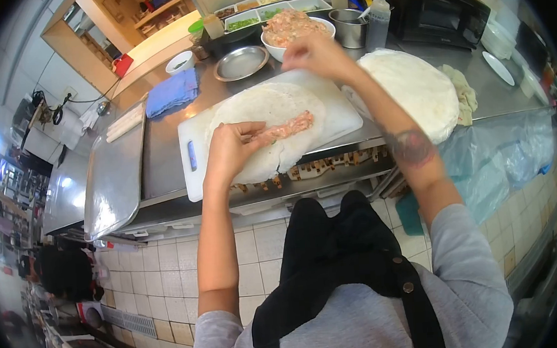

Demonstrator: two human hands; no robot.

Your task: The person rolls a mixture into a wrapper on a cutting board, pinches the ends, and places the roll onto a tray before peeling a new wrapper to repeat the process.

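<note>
A round sheet of thin dough (273,102) lies on a white cutting board (343,120), with a strip of pinkish filling (291,127) across it. At the left end of the strip is my left hand (234,145), its fingertips bent down onto the filling. My right hand (313,55) is raised over the board's back edge, in front of a white bowl heaped with the same filling (290,28); its fingers are blurred, and what they hold, if anything, cannot be made out. A stack of round dough sheets (411,91) sits to the right.
Left of the board are a blue cloth (173,92) and a metal tray (115,170) with rolled pieces (125,122). Behind stand a metal plate (241,64), a small white bowl (180,62), ingredient trays (244,22), a metal pot (348,28), a bottle (379,21) and a black oven (439,14).
</note>
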